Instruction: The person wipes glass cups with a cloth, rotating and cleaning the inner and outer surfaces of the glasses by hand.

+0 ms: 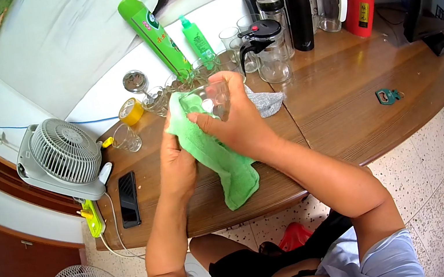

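Note:
A clear drinking glass (216, 97) is held up over the table, tilted on its side, between my two hands. My right hand (239, 121) is closed around its right side, fingers over the top and thumb across the front. A green cloth (238, 177) drapes over the glass's left end and hangs down toward the table edge. My left hand (173, 155) grips the cloth from the left; its fingers are mostly hidden behind the cloth. Just behind the right hand lies a grey-white cloth (267, 100) on the table.
Several glasses, a glass jug with a black lid (272, 57), a black thermos (300, 17) and a red tin (360, 8) line the table's back. A small fan (65, 150), a phone (128, 198) and a lone glass (127, 138) stand left. Keys (388, 96) lie right.

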Demonstrator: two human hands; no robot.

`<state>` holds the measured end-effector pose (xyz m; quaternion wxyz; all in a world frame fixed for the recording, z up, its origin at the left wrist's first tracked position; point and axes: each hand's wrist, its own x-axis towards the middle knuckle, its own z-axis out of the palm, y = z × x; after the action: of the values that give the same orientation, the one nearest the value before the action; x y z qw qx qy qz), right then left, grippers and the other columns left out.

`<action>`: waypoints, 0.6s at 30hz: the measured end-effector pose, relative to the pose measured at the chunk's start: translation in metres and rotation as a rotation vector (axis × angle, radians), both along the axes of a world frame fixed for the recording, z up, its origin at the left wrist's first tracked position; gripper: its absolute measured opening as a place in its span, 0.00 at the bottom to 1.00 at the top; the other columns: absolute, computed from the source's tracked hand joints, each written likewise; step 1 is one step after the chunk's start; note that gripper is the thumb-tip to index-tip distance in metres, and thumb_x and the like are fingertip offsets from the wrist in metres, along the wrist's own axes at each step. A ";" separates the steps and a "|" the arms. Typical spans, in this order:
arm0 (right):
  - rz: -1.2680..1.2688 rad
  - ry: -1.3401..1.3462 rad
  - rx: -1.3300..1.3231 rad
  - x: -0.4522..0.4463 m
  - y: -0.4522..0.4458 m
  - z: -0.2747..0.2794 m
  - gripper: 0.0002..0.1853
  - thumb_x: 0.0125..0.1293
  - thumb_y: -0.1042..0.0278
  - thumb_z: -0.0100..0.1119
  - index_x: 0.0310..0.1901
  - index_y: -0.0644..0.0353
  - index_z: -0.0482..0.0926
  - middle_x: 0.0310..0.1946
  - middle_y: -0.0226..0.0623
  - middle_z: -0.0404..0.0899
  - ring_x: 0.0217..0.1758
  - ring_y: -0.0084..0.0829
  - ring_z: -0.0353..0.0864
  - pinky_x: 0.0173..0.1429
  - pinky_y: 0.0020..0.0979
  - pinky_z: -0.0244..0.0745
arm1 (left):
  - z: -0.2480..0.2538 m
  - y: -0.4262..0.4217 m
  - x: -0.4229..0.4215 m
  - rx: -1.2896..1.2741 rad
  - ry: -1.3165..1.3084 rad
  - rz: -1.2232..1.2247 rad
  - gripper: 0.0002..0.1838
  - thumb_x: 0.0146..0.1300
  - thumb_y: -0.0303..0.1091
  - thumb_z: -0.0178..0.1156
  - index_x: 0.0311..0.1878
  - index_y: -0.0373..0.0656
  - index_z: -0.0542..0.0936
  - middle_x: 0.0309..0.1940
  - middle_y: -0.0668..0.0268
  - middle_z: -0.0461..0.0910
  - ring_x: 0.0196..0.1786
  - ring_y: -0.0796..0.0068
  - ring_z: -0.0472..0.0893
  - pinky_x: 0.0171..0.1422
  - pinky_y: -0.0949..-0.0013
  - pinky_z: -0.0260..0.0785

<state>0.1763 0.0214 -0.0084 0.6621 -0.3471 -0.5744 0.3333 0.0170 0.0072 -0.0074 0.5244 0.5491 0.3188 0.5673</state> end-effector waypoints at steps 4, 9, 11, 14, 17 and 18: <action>-0.034 -0.161 0.129 -0.001 -0.002 -0.003 0.46 0.64 0.53 0.79 0.72 0.64 0.58 0.67 0.54 0.65 0.71 0.48 0.69 0.74 0.48 0.68 | 0.000 -0.005 -0.011 -0.158 -0.073 -0.218 0.29 0.83 0.44 0.55 0.81 0.42 0.66 0.72 0.58 0.76 0.71 0.62 0.80 0.72 0.57 0.78; -0.217 -0.465 0.423 -0.005 -0.019 0.002 0.52 0.64 0.37 0.75 0.74 0.63 0.57 0.71 0.57 0.62 0.77 0.53 0.63 0.79 0.53 0.57 | 0.007 -0.006 -0.005 -0.011 -0.027 -0.201 0.35 0.83 0.57 0.52 0.81 0.43 0.66 0.75 0.57 0.74 0.76 0.59 0.76 0.78 0.53 0.73; -0.203 -0.535 0.494 -0.004 -0.023 0.005 0.54 0.60 0.37 0.77 0.74 0.62 0.57 0.72 0.57 0.62 0.78 0.56 0.62 0.79 0.56 0.53 | 0.004 -0.007 -0.012 0.009 -0.059 -0.233 0.44 0.80 0.71 0.46 0.82 0.44 0.64 0.77 0.58 0.72 0.77 0.59 0.74 0.81 0.52 0.69; -0.098 -0.543 0.561 -0.003 -0.022 0.006 0.56 0.53 0.41 0.81 0.75 0.59 0.58 0.73 0.55 0.61 0.78 0.59 0.61 0.79 0.58 0.51 | 0.003 0.002 -0.014 -0.147 -0.379 -0.257 0.54 0.71 0.85 0.38 0.80 0.44 0.66 0.75 0.57 0.74 0.75 0.58 0.76 0.81 0.50 0.70; 0.002 -0.556 0.602 0.002 -0.020 0.004 0.55 0.53 0.44 0.82 0.76 0.58 0.59 0.72 0.56 0.62 0.77 0.59 0.62 0.78 0.56 0.55 | 0.000 0.022 -0.033 -0.259 -0.451 -0.319 0.52 0.73 0.84 0.39 0.77 0.45 0.71 0.72 0.57 0.76 0.72 0.57 0.78 0.80 0.51 0.71; 0.035 -0.559 0.612 0.004 -0.017 0.004 0.55 0.54 0.45 0.83 0.76 0.58 0.59 0.72 0.57 0.62 0.77 0.60 0.63 0.78 0.55 0.57 | 0.006 0.017 -0.027 -0.285 -0.446 -0.274 0.48 0.75 0.81 0.38 0.73 0.45 0.75 0.69 0.58 0.79 0.71 0.57 0.79 0.77 0.52 0.73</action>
<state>0.1804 0.0039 -0.0043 0.5474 -0.2017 -0.8106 0.0512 -0.0104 0.0246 -0.0011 0.7249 0.3697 0.1954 0.5474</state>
